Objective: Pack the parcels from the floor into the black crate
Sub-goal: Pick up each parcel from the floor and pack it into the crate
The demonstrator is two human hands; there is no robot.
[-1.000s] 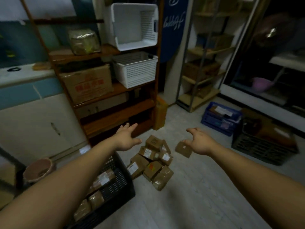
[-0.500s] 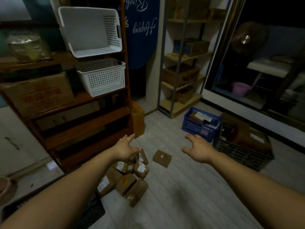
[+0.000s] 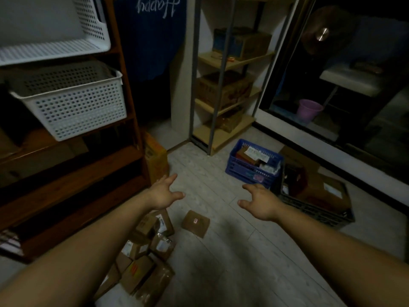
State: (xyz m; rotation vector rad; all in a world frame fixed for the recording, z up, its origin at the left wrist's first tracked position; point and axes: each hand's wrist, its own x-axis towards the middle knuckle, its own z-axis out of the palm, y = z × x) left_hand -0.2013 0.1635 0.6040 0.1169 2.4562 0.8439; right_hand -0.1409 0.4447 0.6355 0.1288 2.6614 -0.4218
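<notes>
Several brown cardboard parcels (image 3: 143, 267) lie piled on the pale floor at the lower left, partly hidden under my left forearm. One flat brown parcel (image 3: 196, 223) lies apart, just right of the pile. My left hand (image 3: 164, 192) hovers above the pile's far end, fingers spread, holding nothing. My right hand (image 3: 260, 201) hovers to the right of the lone parcel, fingers loosely spread and empty. A black crate (image 3: 318, 214) holding brown boxes stands on the floor at the right, just beyond my right hand.
A blue crate (image 3: 250, 171) of papers sits behind the black one. A wooden shelf unit with white perforated baskets (image 3: 73, 105) fills the left. A yellow box (image 3: 156, 158) leans at its foot. A metal rack (image 3: 223, 94) with cartons stands behind, a dark glass door at right.
The view has swung right and up: the parcel pile slid to the lower left and the black crate at the left edge left the frame. Both hands stay spread and empty.
</notes>
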